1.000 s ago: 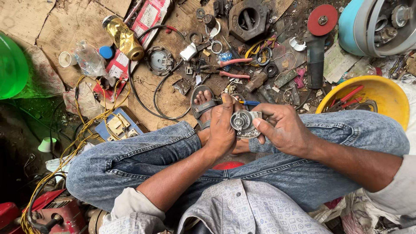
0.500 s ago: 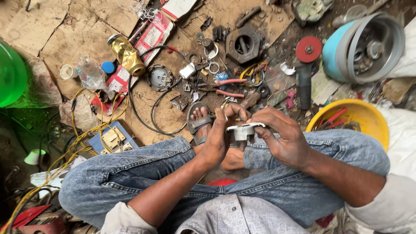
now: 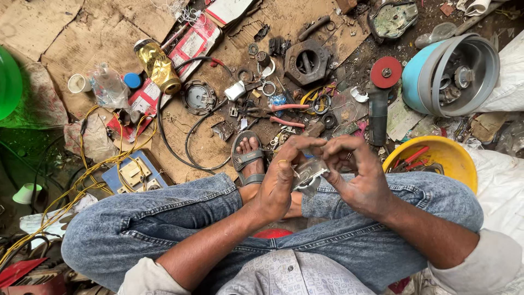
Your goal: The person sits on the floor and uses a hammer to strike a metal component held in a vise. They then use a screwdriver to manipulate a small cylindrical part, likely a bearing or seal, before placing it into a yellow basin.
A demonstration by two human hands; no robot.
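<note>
I sit cross-legged in blue jeans (image 3: 164, 229) on a floor covered with cardboard. My left hand (image 3: 281, 180) and my right hand (image 3: 357, 175) hold a small round grey metal part (image 3: 308, 170) between them, above my sandalled foot (image 3: 248, 158). The fingers of both hands curl around the part and hide most of it. The right thumb and fingers pinch its upper right edge.
Scattered ahead lie red-handled pliers (image 3: 284, 113), black cable (image 3: 180, 136), a gold cylinder (image 3: 158, 65), a dark metal housing (image 3: 305, 61), an angle grinder with a red disc (image 3: 382, 93), a yellow bowl of tools (image 3: 436, 158), a blue-grey drum (image 3: 453, 74) and yellow wires (image 3: 103, 164).
Both hands have turned the metal part, so its round face no longer shows and an edge does. The view has shifted, so the clutter sits lower in frame.
</note>
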